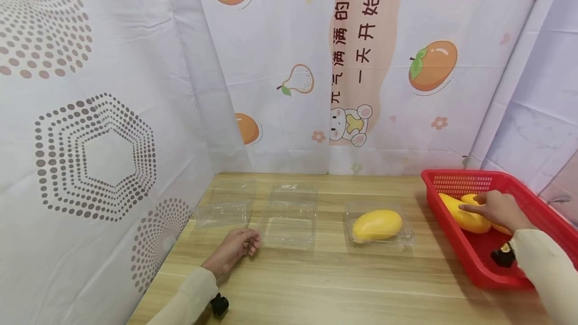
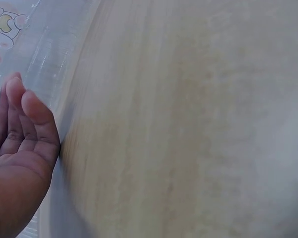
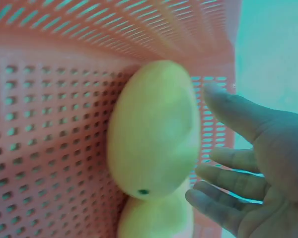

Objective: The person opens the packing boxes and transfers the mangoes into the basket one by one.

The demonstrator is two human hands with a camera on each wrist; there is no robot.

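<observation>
My right hand (image 1: 501,208) reaches into a red plastic basket (image 1: 465,252), above yellow mangoes (image 1: 465,218). In the right wrist view, the thumb and fingers of that hand (image 3: 273,173) are spread beside one mango (image 3: 154,124), apart from it, and a second mango (image 3: 156,220) lies up against the first. My left hand (image 1: 236,249) rests on the table with fingers loosely bent and holds nothing. Just beyond it is a clear plastic box (image 1: 289,229) with its lid raised. The left wrist view has the same hand (image 2: 25,144) next to clear plastic.
Another clear open box (image 1: 223,214) stands at the left by the curtain. Right of the middle, a third clear box (image 1: 408,237) holds a yellow mango (image 1: 378,224). Printed curtains (image 1: 289,129) close off the back and sides of the wooden table (image 1: 343,285).
</observation>
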